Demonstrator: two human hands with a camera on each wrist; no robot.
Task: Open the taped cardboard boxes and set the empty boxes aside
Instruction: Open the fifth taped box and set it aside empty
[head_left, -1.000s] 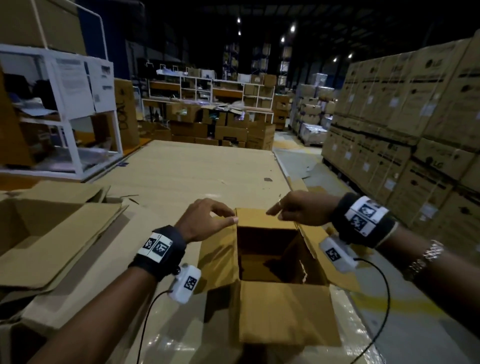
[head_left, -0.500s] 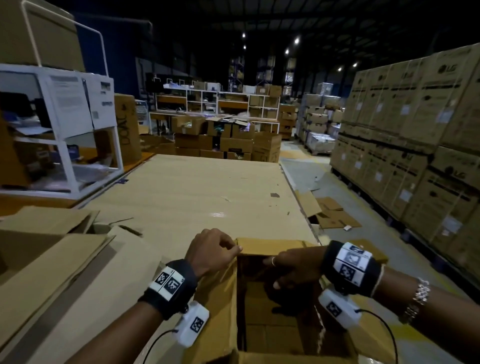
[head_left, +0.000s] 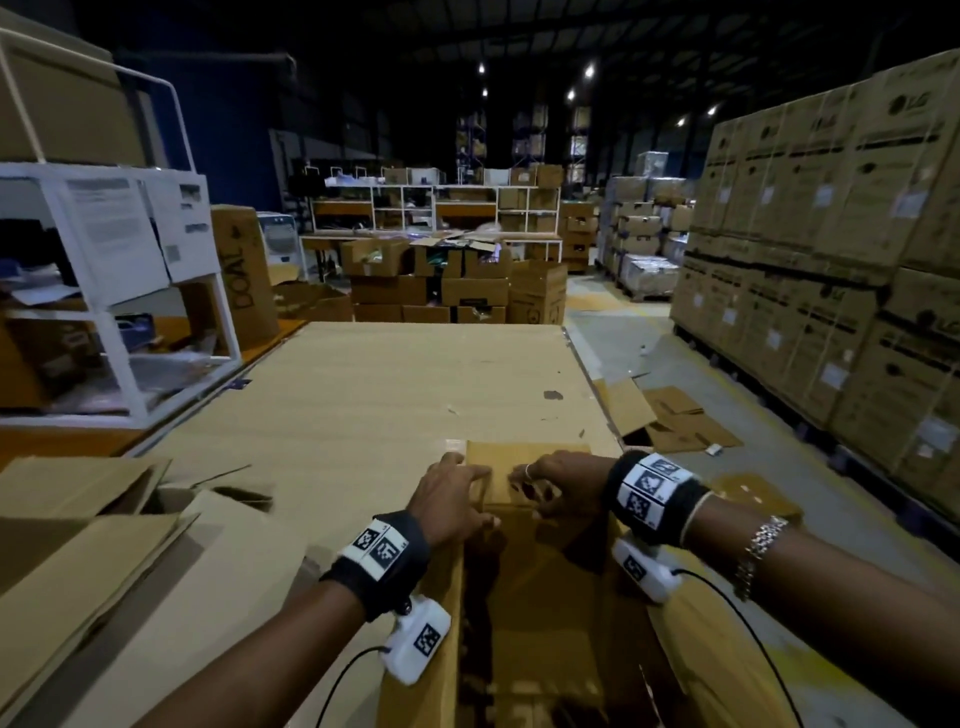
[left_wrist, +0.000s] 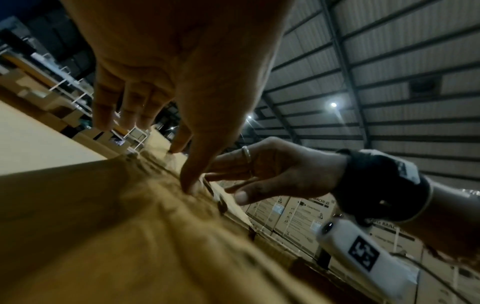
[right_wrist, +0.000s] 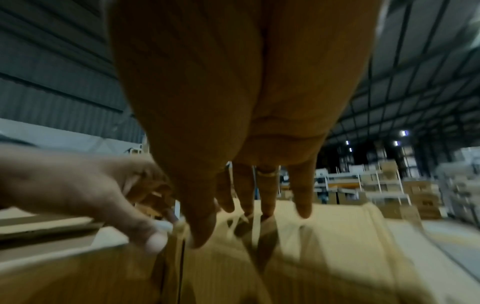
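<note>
An open cardboard box (head_left: 550, 613) stands in front of me on the table, its inside dark. Both hands are at its far flap (head_left: 524, 457). My left hand (head_left: 452, 493) is at the flap's left edge; in the wrist views (left_wrist: 185, 164) (right_wrist: 155, 216) its thumb and curled fingers pinch that cardboard edge. My right hand (head_left: 556, 483) lies beside it with straight fingers, their tips pressing on the flap's face (right_wrist: 233, 224). The box's contents are hidden in shadow.
Opened and flattened boxes (head_left: 78, 545) lie at the left. The cardboard-covered table (head_left: 389, 389) stretches ahead. A white shelf rack (head_left: 130, 291) stands at the far left, cardboard scraps (head_left: 670, 421) lie on the floor, and stacked cartons (head_left: 831, 260) wall the right.
My right hand came up out of the box onto the far flap, close to my left hand. The view has tilted up, so the box sits lower in frame.
</note>
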